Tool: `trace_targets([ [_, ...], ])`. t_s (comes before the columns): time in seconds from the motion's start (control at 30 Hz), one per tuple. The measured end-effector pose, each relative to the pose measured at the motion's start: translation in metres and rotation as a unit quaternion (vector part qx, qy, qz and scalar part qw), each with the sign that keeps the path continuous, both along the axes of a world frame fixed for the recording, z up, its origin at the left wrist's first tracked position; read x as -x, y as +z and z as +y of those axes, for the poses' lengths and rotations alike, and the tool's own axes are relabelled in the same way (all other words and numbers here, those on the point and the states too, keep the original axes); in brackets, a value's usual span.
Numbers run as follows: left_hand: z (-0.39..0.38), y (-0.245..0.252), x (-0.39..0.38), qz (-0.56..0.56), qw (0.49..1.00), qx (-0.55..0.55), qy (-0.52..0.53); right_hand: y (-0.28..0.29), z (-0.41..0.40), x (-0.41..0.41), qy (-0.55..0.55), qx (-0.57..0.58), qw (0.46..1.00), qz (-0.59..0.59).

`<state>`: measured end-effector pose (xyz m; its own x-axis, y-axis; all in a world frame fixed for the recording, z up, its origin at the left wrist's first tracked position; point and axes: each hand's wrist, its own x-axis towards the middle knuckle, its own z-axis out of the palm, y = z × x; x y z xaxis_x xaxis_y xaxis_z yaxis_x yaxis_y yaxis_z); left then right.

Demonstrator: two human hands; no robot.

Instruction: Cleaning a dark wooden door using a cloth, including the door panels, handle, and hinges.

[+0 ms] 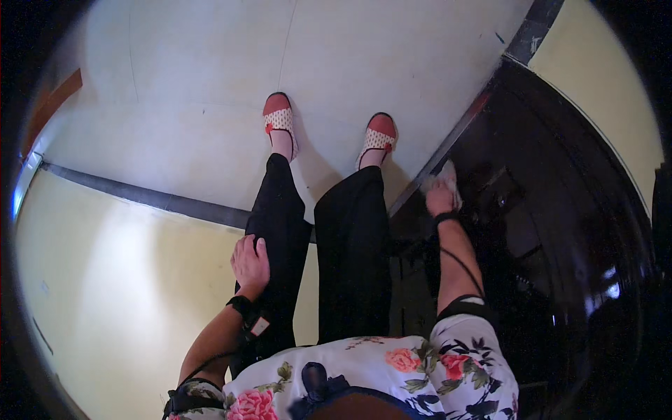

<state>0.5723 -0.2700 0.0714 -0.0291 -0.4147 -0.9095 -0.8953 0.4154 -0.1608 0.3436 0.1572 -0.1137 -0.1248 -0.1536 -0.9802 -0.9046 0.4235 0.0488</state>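
My right hand (442, 198) is closed on a pale, crumpled cloth (450, 176). It holds the cloth against the lower part of a glossy dark door or panel (546, 173), close to the floor. The hand and cloth are slightly blurred. My left hand (250, 265) rests on my thigh, on the black trousers (278, 210), with nothing seen in it. Black straps with thin cords are on both wrists.
Pale floor tiles (210, 52) lie around my feet in red and white shoes (380, 134). A dark skirting strip (147, 197) runs along the cream wall (105, 273) on the left. Another cream wall (593, 68) stands at the upper right. A brown object (52, 105) is at the far left.
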Motion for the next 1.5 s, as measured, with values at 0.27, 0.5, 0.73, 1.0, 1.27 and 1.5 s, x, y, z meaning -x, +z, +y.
trace_targets([
  [0.27, 0.009, -0.003, -0.016, -0.007, 1.0, 0.013, -0.004, -0.018, -0.079, 0.106, 0.074, -0.007, 0.993, 0.093],
  [0.5, 0.015, 0.002, -0.015, 0.006, 1.0, 0.016, 0.011, -0.038, -0.113, 0.219, 0.073, 0.172, 0.952, 0.244],
  [0.73, 0.012, 0.007, -0.013, -0.002, 1.0, 0.027, -0.014, -0.044, -0.06, 0.057, 0.033, 0.017, 0.997, 0.068],
  [1.0, 0.021, -0.003, 0.013, 0.011, 0.999, 0.029, -0.021, 0.015, 0.095, -0.119, -0.169, 0.134, 0.976, 0.016],
  [1.27, 0.038, -0.032, -0.03, 0.037, 0.995, 0.087, -0.042, 0.007, -0.104, 0.137, 0.142, 0.124, 0.951, 0.245],
  [1.5, 0.043, -0.047, -0.032, 0.051, 0.991, 0.12, -0.021, 0.008, -0.09, 0.181, 0.024, 0.266, 0.934, 0.236],
])
